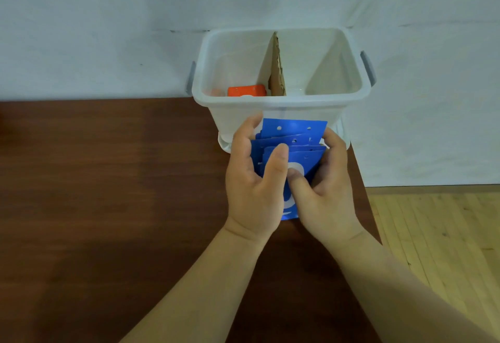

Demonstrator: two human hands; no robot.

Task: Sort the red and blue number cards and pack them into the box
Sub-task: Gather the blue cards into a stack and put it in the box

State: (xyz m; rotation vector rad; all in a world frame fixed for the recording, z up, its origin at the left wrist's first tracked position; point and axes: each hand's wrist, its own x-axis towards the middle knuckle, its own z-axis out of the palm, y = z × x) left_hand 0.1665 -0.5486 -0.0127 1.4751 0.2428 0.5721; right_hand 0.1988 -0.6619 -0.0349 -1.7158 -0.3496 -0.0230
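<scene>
At the right end of the brown table [108, 207], a stack of blue cards [293, 131] is held upright and loosely fanned between both hands. The left hand [254, 180] grips the stack at its 9 o'clock edge: fingers curled round the back, thumb laid up the front card. The right hand [322, 188] grips the 3 o'clock edge – fingers wrapped behind, thumb pressed on the white numeral of the front card. The cards' top edges overlap the near wall of the box [281, 104], which stands at 12 o'clock from the hands. A cardboard divider [277, 72] splits the box into two compartments. Red cards [246, 90] lie in the 9 o'clock compartment – only their top shows. At 3 o'clock from the table is a wooden floor [433, 234].
</scene>
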